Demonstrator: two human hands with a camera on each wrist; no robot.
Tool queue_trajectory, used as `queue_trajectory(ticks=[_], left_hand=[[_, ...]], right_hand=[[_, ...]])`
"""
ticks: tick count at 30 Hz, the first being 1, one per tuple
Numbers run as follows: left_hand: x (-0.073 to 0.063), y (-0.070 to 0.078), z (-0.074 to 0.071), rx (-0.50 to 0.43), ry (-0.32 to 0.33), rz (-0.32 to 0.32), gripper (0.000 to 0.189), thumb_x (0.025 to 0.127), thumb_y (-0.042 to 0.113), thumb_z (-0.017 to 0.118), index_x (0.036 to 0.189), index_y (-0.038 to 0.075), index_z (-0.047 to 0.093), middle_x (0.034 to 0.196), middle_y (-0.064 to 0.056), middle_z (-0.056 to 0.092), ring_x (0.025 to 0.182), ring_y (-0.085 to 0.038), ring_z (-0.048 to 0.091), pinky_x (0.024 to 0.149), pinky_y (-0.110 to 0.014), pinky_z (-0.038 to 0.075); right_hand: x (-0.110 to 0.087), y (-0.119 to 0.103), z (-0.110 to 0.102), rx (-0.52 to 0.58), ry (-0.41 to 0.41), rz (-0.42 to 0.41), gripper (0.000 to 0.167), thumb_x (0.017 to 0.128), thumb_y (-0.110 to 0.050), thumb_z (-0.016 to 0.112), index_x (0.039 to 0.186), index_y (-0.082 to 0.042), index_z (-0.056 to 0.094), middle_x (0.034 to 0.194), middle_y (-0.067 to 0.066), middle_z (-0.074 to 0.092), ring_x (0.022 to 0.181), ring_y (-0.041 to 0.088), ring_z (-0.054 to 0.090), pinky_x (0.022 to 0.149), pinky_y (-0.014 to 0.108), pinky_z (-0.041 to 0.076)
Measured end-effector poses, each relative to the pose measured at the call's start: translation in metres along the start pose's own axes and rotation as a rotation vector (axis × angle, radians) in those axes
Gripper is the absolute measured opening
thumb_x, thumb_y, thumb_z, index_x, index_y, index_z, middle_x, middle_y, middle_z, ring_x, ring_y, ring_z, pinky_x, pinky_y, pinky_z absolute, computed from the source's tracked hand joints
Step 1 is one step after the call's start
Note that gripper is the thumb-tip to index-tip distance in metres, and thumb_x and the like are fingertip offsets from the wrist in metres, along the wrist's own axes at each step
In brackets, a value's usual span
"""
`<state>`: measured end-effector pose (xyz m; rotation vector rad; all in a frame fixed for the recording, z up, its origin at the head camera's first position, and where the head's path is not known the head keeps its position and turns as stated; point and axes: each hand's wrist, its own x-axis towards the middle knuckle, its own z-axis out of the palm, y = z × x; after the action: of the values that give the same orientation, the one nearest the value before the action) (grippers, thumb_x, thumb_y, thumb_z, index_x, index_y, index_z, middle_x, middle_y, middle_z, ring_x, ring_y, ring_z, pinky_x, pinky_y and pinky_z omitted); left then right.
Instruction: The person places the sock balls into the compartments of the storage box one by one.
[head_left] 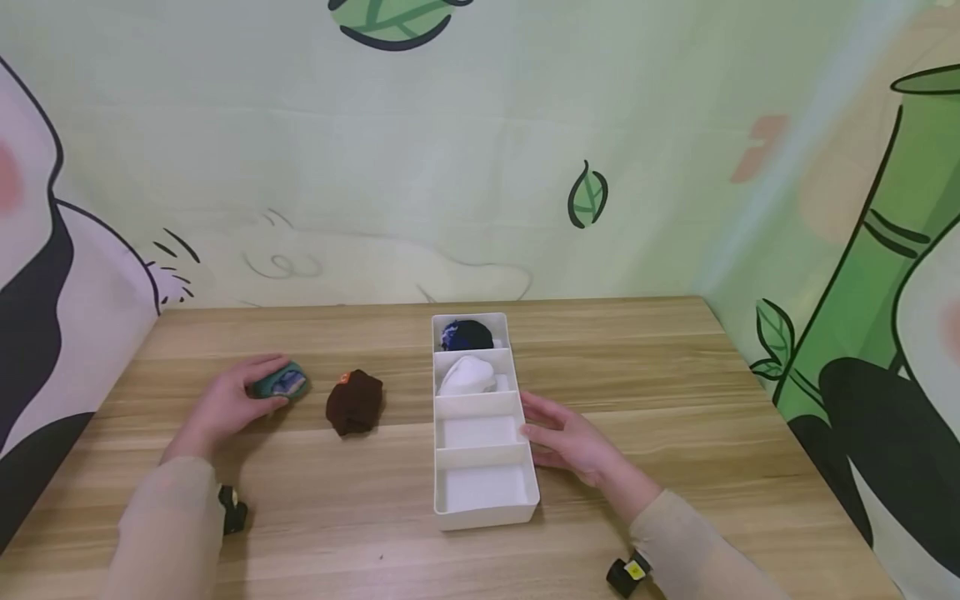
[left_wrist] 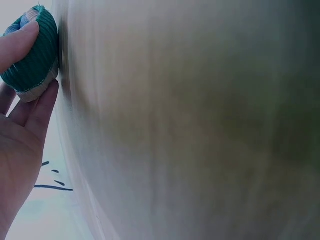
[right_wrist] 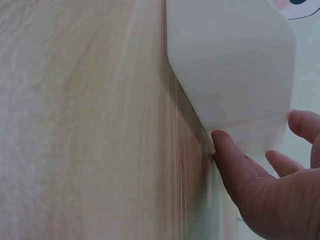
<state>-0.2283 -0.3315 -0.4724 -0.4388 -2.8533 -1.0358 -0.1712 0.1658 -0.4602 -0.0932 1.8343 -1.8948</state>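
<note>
On the left of the table, my left hand [head_left: 236,400] pinches a balled green sock [head_left: 281,382] between thumb and fingers. Up close, the left wrist view shows the ribbed green knit [left_wrist: 37,55] and its pale end, right at the tabletop. To its right lies a balled brown sock [head_left: 355,403] with an orange patch. My right hand [head_left: 573,442] rests its relaxed fingertips against the right side of a long white divided box [head_left: 487,518]. The box's farthest compartment holds a black and blue balled sock [head_left: 468,335]; the one before it holds a white balled sock [head_left: 468,377].
The two nearer compartments of the box show bare white bottoms. The wooden table [head_left: 337,517] ends at the back against a wall covering [head_left: 450,167] printed with cartoon leaves and bamboo. Small black devices [head_left: 628,573] sit at both wrists.
</note>
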Motion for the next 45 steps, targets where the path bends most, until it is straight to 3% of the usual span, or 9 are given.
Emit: queue_trajectory(ticks=[9,15,24,27,33,39,45], left_hand=[[-0.001,0.01,0.003,-0.01,0.007,0.03,0.056,0.082,0.006,0.08,0.133,-0.002,0.06,0.137,-0.028,0.053,0.122,-0.048,0.049,0.098,-0.061,0.038],[0.0,0.017,0.003,-0.015,-0.005,-0.005,0.056,0.085,0.01,0.078,0.137,0.003,0.058,0.141,-0.026,0.05,0.126,-0.048,0.046,0.1,-0.063,0.037],[0.004,0.046,0.003,-0.097,0.012,-0.027,0.058,0.087,0.013,0.077,0.141,0.009,0.056,0.149,-0.021,0.044,0.123,-0.046,0.049,0.096,-0.06,0.044],[0.005,0.058,0.005,-0.127,0.051,0.004,0.057,0.087,0.014,0.077,0.14,0.008,0.057,0.147,-0.02,0.046,0.124,-0.043,0.05,0.099,-0.052,0.045],[0.007,0.088,0.013,-0.277,0.117,0.055,0.056,0.085,0.007,0.078,0.137,0.005,0.059,0.144,-0.019,0.05,0.123,-0.035,0.051,0.093,-0.012,0.041],[0.008,0.109,0.029,-0.374,0.115,0.134,0.054,0.083,0.001,0.078,0.135,0.002,0.061,0.141,-0.018,0.052,0.122,-0.03,0.051,0.093,-0.014,0.043],[0.01,0.128,0.043,-0.359,0.055,0.224,0.055,0.084,0.003,0.079,0.136,0.005,0.061,0.142,-0.015,0.052,0.122,-0.032,0.052,0.094,-0.017,0.044]], right_hand=[[-0.001,0.0,-0.002,-0.009,0.006,0.003,0.062,0.099,-0.005,0.057,0.155,-0.003,0.029,0.155,0.025,0.031,0.131,0.042,0.047,0.098,0.046,0.048],[0.0,0.0,-0.002,-0.006,-0.001,-0.001,0.062,0.099,-0.006,0.057,0.155,-0.003,0.029,0.155,0.025,0.031,0.13,0.041,0.047,0.098,0.046,0.048],[-0.001,0.001,-0.002,0.006,0.003,-0.01,0.064,0.098,-0.007,0.059,0.155,-0.003,0.029,0.154,0.026,0.031,0.13,0.041,0.047,0.097,0.047,0.048],[0.0,0.002,-0.002,0.002,0.005,-0.006,0.064,0.098,-0.007,0.059,0.155,-0.004,0.029,0.154,0.026,0.032,0.13,0.041,0.048,0.097,0.047,0.048],[0.0,0.002,-0.002,0.002,0.004,-0.006,0.064,0.098,-0.006,0.058,0.155,-0.004,0.029,0.154,0.026,0.032,0.129,0.041,0.048,0.097,0.047,0.048],[0.0,0.002,-0.001,0.006,-0.002,-0.011,0.064,0.099,-0.006,0.058,0.155,-0.004,0.029,0.155,0.026,0.031,0.13,0.041,0.047,0.098,0.047,0.048],[0.0,0.002,0.0,0.004,-0.006,-0.014,0.062,0.099,-0.005,0.056,0.155,-0.003,0.029,0.155,0.026,0.031,0.131,0.041,0.047,0.098,0.048,0.047]])
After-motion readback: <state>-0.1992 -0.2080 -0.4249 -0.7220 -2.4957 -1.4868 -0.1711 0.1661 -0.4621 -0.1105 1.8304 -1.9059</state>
